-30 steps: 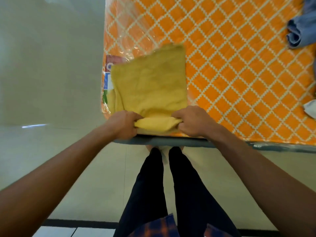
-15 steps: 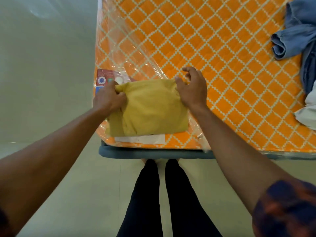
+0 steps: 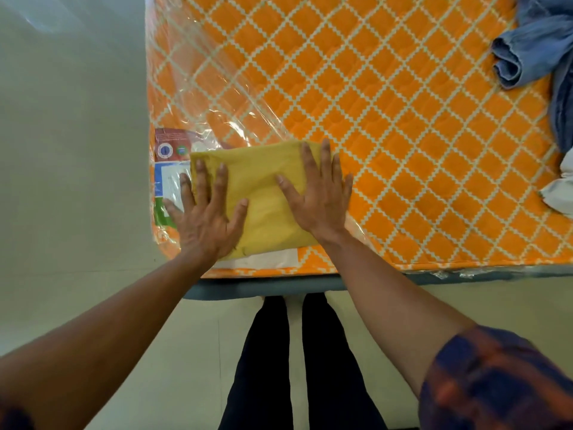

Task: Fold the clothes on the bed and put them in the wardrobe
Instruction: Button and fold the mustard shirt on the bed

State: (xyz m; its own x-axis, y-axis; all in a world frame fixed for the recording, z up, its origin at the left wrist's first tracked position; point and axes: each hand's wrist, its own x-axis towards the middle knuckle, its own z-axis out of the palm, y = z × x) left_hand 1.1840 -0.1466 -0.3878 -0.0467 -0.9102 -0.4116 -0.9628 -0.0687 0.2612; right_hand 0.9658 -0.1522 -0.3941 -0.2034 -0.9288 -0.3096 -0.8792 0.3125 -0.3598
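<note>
Left grip (image 3: pixel 206 218) and right grip (image 3: pixel 316 200) pressed flat, fingers straight, on the folded yellow cloth (image 3: pixel 266 197) at the near left corner of the bed (image 3: pixel 403 144). The cloth looked soft and light, probably best scooped under both side edges.

The yellow garment (image 3: pixel 263 197) is folded into a compact, roughly rectangular packet lying flat on the bed (image 3: pixel 372 119), at about 7 o'clock on the orange diamond-quilted mattress, close to its near edge. Well apart from it, toward 2 o'clock, a blue denim garment (image 3: pixel 533 51) lies unfolded and crumpled, one rolled end turned toward the middle. At 3 o'clock, a pale white garment (image 3: pixel 558 193) lies bunched at the frame's edge, just below the denim.
</note>
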